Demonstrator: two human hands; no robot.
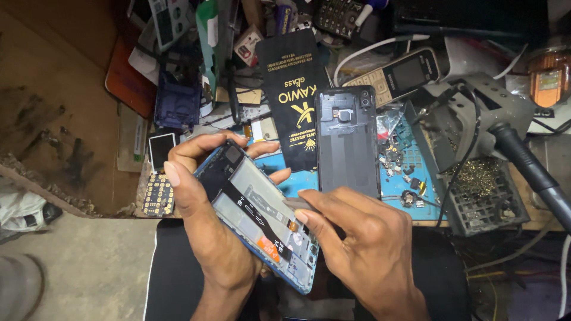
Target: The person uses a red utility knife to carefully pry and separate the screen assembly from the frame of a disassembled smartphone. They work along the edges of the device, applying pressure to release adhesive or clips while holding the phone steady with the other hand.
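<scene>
My left hand (pixel 202 208) cradles an opened blue smartphone (pixel 262 214) from beneath, its insides facing up with a black ribbon cable running diagonally and an orange tab near the lower end. My right hand (pixel 363 238) pinches a thin flat metal tool (pixel 297 203), whose tip rests on the phone's inner frame near its right edge. A dark grey phone back cover (pixel 347 139) lies face down on the blue work mat (pixel 410 169) just beyond both hands.
A black flat packet (pixel 294 89) lies behind the cover. A keypad phone (pixel 398 74), small screws and parts, a soldering iron stand (pixel 488 190) with a black handle, a keypad board (pixel 157 196) and cluttered phone parts crowd the bench.
</scene>
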